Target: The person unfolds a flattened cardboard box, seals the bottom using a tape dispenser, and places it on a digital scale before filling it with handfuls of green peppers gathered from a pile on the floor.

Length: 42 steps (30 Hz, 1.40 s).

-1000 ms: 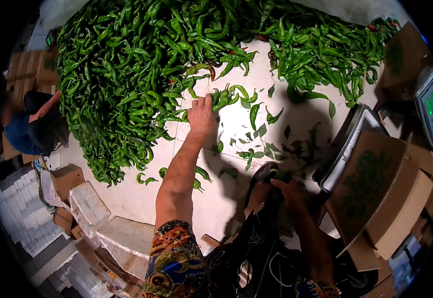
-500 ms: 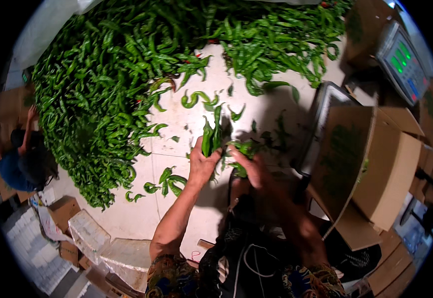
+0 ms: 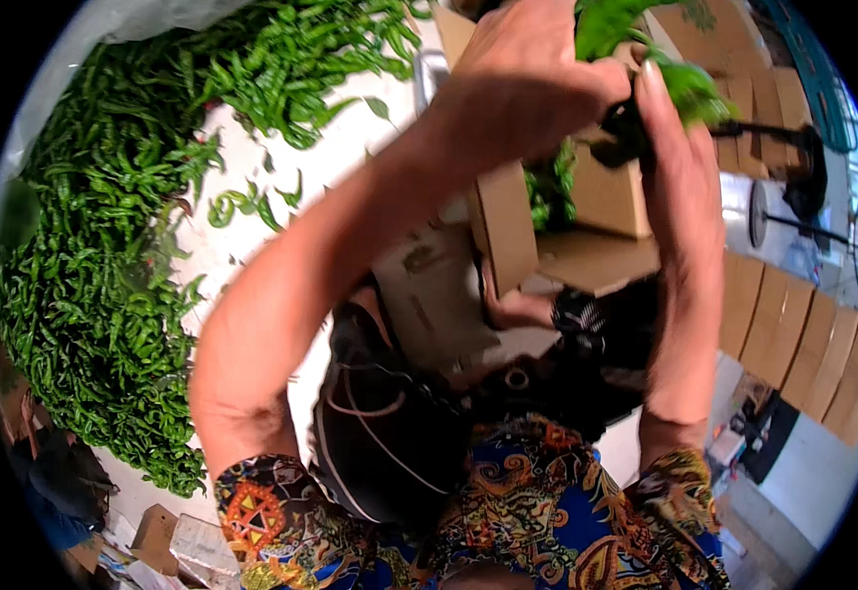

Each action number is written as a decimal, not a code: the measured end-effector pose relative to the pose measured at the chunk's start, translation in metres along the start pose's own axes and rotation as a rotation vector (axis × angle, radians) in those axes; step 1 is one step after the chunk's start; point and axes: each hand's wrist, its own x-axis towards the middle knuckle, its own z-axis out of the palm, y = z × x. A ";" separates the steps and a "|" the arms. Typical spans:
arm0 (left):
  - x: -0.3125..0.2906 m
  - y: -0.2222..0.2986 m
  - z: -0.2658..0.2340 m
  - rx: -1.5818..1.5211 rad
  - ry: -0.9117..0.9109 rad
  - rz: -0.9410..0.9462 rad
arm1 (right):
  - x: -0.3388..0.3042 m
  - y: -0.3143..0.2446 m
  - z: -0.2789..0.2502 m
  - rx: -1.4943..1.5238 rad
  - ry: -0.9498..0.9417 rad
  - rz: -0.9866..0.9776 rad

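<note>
Both hands are up over the open carton [image 3: 611, 197] now; half a second ago they were low over the floor. View has swung too, so the big pile sits further left in the picture.

Left hand [image 3: 542, 64] is curled nearly closed, knuckles up, with green peppers [image 3: 608, 28] sticking out past its fingers. Right hand [image 3: 680, 138] is just beside it, thumb extended and lying against more green peppers [image 3: 689, 93]; grip looks closed but most of its fingers are hidden. Blurred, can't count the peppers.

Below the hands, carton flaps are spread, with peppers inside [image 3: 552, 192]. Left of the carton, a few loose peppers [image 3: 237, 204] lie on the pale floor [image 3: 227, 143], near a smaller heap [image 3: 301, 64]. Big pile [image 3: 94, 265] covers the floor at far left. Another person [image 3: 60, 482] is at the lower left edge, beside the pile. Stacked cartons [image 3: 793, 334] stand at right.
</note>
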 end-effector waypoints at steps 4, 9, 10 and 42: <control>-0.006 -0.009 0.021 -0.195 -0.137 -0.344 | 0.017 0.093 -0.067 -0.840 0.059 -0.002; -0.070 -0.034 -0.004 -0.560 0.098 -0.566 | -0.043 0.081 -0.069 -0.385 0.208 -0.022; -0.080 -0.032 0.001 -0.317 0.276 -0.616 | -0.055 0.077 -0.070 -0.327 0.208 0.015; -0.384 -0.193 -0.086 0.772 0.444 -1.081 | -0.170 0.222 0.071 -0.856 -0.829 0.003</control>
